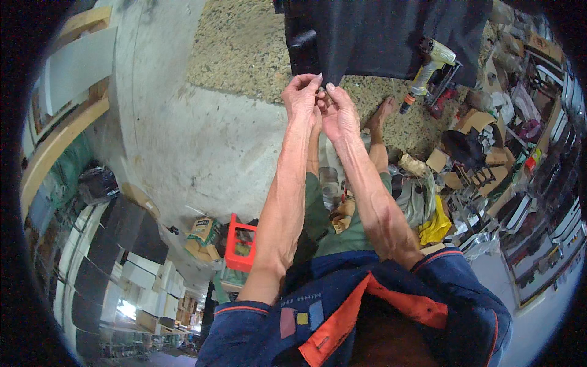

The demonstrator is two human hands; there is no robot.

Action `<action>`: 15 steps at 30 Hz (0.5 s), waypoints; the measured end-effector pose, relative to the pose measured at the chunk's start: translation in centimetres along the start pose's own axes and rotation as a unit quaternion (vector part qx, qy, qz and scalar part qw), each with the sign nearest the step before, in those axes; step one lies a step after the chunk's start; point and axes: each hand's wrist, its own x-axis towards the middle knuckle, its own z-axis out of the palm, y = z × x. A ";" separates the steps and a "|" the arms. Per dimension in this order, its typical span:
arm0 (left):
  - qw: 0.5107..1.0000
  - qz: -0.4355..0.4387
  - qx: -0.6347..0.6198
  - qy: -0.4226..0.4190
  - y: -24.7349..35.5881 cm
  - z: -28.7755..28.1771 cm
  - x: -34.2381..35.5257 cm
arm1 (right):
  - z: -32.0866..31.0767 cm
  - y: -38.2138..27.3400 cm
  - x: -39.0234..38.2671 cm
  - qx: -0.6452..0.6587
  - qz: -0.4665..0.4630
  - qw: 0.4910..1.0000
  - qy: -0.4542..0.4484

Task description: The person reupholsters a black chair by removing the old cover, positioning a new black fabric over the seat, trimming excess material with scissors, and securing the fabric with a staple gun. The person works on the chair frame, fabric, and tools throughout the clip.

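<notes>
Close together in front of me, both hands are raised near the lower edge of a black cloth-like sheet (pixel 379 43). My left hand (pixel 301 93) is closed in a pinch, thumb and forefinger meeting at a small dark piece (pixel 321 90) too tiny to name. The fingers of my right hand (pixel 339 113) are curled round the same spot, thumb on top, palm partly turned up. To the right of the hands, a pale green and grey nail gun (pixel 433 67) with an orange collar at its hose end lies on the black sheet.
Below the sheet, the floor is speckled stone (pixel 238 55) with grey concrete to the left. On the right are cardboard scraps (pixel 477 122), plastic bags and a yellow bag (pixel 435 221). A red plastic frame (pixel 240 260) stands near my left forearm. White panels (pixel 79 61) lean at far left.
</notes>
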 end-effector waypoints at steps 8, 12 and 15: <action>0.997 0.066 0.021 -0.034 1.5 -2.8 2.5 | 1.0 2.6 3.1 -0.050 -0.010 0.999 -0.002; 0.989 0.099 0.107 -0.009 1.4 -3.5 3.8 | 2.5 3.9 5.1 -0.095 -0.030 0.994 0.045; 0.986 0.098 0.131 0.026 1.3 -3.2 4.5 | 3.9 3.2 4.4 -0.196 -0.017 0.978 0.077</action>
